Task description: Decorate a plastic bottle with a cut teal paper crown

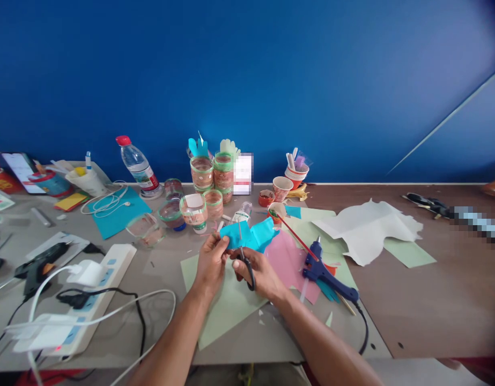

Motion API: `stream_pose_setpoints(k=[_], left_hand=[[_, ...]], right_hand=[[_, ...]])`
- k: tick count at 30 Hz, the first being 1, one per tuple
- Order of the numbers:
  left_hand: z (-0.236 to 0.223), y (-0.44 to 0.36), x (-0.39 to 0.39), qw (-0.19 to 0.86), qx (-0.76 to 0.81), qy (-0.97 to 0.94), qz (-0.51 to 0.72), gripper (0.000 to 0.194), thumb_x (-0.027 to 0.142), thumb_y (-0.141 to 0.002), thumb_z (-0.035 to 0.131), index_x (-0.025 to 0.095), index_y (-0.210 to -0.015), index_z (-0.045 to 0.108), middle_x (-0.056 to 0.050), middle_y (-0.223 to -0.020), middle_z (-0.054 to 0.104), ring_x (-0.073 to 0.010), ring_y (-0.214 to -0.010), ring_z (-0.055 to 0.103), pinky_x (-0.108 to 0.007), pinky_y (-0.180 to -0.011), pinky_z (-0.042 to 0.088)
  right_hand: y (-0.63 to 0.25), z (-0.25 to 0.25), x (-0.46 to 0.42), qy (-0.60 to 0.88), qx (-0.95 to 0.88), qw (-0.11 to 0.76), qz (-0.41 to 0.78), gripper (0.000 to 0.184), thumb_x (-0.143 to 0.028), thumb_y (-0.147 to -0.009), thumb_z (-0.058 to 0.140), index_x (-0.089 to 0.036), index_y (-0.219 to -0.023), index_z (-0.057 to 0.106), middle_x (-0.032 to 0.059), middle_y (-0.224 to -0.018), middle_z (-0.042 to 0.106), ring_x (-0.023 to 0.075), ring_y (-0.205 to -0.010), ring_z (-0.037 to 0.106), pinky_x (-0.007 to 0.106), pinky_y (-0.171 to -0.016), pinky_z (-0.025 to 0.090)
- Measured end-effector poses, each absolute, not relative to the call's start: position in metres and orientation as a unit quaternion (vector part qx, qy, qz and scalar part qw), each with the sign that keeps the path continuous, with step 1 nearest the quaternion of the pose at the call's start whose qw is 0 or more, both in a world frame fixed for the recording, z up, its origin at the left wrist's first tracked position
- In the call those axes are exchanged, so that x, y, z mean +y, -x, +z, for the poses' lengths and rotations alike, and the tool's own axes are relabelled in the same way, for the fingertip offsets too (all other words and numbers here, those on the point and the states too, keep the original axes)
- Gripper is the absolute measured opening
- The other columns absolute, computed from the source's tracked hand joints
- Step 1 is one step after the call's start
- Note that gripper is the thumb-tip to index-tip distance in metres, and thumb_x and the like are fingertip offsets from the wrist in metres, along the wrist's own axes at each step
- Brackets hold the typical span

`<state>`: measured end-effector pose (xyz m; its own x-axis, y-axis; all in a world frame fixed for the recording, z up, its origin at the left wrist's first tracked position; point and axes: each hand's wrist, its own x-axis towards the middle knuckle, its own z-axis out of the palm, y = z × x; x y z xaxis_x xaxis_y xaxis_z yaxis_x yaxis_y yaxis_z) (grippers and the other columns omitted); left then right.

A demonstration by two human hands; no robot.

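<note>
My left hand (213, 254) pinches a piece of bright blue paper (233, 234) by its left edge, in the middle of the table. In my right hand (260, 271) is a pair of black-handled scissors (250, 272), its blades pointing away from me against the blue paper. Another part of blue paper (264, 235) spreads to the right of the blades; whether it is one sheet with the held piece I cannot tell. Under my hands lies a pale green sheet (215, 311), and a pink sheet (285, 257) is to the right.
A blue hot glue gun (327, 273) lies right of my hands, its cord running to the front edge. Decorated cups (202, 174) and a water bottle (139, 170) stand behind. At left are a power strip (106, 289) with cables and a black glue gun (42, 265). White paper (371, 230) lies right.
</note>
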<state>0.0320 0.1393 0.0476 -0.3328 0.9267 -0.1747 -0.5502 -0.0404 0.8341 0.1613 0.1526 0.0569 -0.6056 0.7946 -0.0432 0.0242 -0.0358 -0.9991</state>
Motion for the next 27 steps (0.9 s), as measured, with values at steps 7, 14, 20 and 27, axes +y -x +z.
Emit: stream_pose_setpoints(k=[7,14,20,27], left_hand=[[0.046,-0.035,0.135,0.530,0.466,-0.252,0.662,0.029,0.035,-0.066,0.076,0.018,-0.078,0.056,0.004,-0.063,0.060,-0.0103,-0.053,0.054,-0.023,-0.050,0.043],[0.045,-0.040,0.132,0.567,0.447,-0.289,0.628,0.027,0.035,-0.067,0.075,0.018,-0.076,0.057,0.004,-0.061,0.057,-0.0108,-0.046,0.053,-0.024,-0.042,0.043],[0.047,-0.042,0.132,0.570,0.448,-0.301,0.620,0.029,0.036,-0.066,0.076,0.019,-0.073,0.055,0.005,-0.057,0.056,-0.0114,-0.042,0.052,-0.025,-0.039,0.043],[0.053,-0.046,0.132,0.550,0.468,-0.327,0.609,0.030,0.039,-0.065,0.076,0.019,-0.069,0.054,0.006,-0.052,0.054,-0.0105,-0.041,0.049,-0.024,-0.041,0.041]], right_hand=[[-0.161,0.053,0.154,0.347,-0.614,0.347,0.618,0.058,-0.075,-0.073,0.056,-0.017,-0.073,0.053,-0.0023,-0.056,0.052,0.0096,-0.050,0.046,0.022,-0.048,0.035],[-0.162,0.052,0.155,0.356,-0.603,0.370,0.610,0.058,-0.076,-0.072,0.055,-0.019,-0.063,0.045,-0.0024,-0.051,0.051,0.0083,-0.045,0.043,0.022,-0.045,0.033],[-0.161,0.050,0.155,0.357,-0.599,0.377,0.610,0.057,-0.074,-0.074,0.054,-0.018,-0.064,0.047,-0.0018,-0.051,0.052,0.0089,-0.046,0.045,0.022,-0.046,0.035],[-0.160,0.054,0.154,0.364,-0.586,0.376,0.619,0.059,-0.076,-0.072,0.055,-0.019,-0.064,0.046,-0.0022,-0.049,0.051,0.0089,-0.045,0.045,0.022,-0.045,0.033]])
